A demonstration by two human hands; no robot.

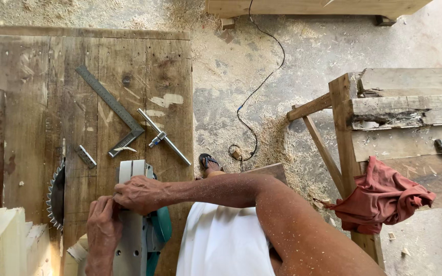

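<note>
both hands rest on a grey and green power saw [136, 225] lying on the wooden table [26, 117]. right hand [140, 194] is clamped over its top; left hand [103, 227] grips its side. a steel square [109, 105] and a metal rod [163, 136] lie just beyond, a saw blade [56, 197] to the left.

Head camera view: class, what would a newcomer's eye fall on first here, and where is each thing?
First, the two hands, left and right, pressed on a grey and green power tool at the bottom of the wooden bench. Next, the toothed saw blade left of them, with a steel square and a metal rod above. To the right, a red cloth hangs on a wooden frame.
</note>
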